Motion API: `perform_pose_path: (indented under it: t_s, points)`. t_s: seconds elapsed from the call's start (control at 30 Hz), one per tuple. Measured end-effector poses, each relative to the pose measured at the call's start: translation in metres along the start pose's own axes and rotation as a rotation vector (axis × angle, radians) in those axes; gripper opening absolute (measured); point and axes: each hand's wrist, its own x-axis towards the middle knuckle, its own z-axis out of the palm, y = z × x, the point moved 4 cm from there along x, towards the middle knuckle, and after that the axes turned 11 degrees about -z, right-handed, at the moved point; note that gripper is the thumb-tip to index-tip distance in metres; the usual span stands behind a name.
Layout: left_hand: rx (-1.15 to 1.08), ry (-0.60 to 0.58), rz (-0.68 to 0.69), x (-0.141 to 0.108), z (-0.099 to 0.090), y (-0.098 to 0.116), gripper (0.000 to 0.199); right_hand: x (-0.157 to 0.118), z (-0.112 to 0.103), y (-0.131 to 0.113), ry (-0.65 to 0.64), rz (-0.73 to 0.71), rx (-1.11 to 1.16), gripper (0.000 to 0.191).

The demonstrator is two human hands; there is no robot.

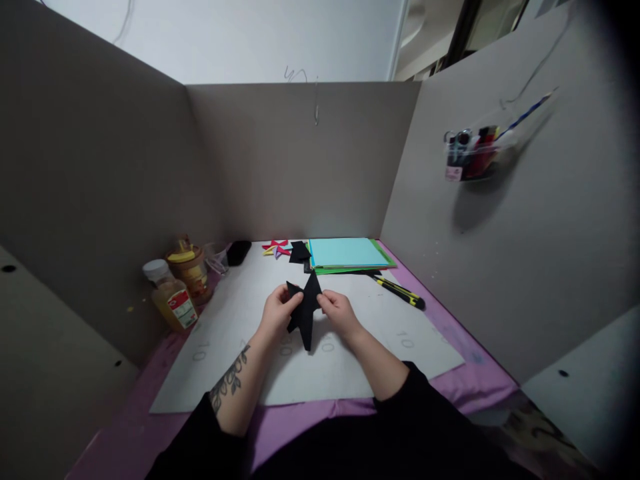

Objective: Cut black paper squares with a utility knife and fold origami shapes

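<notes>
A black pointed paper shape (307, 312), like an uneven star, is held up over the white board (225, 360). My left hand (279, 309) pinches its left side between thumb and fingers. On the right, my right hand (340, 312) grips the edge near the upper right point. One long point hangs down between my hands, and another points up. Behind it lie small black paper pieces (300, 251) and red, yellow and purple folded bits (277, 249).
A stack of coloured paper (347, 253) lies at the back, with a yellow-black cutter (403, 293) to its right. On the left stand a glue bottle (173, 300), a brown jar (193, 273), a clear cup (217, 258) and a black phone-like object (239, 253). Grey walls (305, 160) surround the board.
</notes>
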Motion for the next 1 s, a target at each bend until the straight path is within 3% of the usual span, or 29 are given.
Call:
perform_pose_path:
  t_s: [0.47, 0.73, 1.0]
  points:
    - [-0.344, 0.079, -0.196, 0.007, -0.006, -0.008, 0.036, -0.005, 0.007, -0.004, -0.092, -0.065, -0.088, 0.034]
    - [-0.364, 0.111, -0.178, 0.011, -0.008, -0.015, 0.038, -0.005, 0.010, 0.002, -0.094, -0.055, -0.105, 0.035]
    - [-0.317, 0.163, -0.084, 0.006, -0.005, -0.010, 0.036, -0.006, 0.021, 0.010, -0.065, 0.009, 0.052, 0.022]
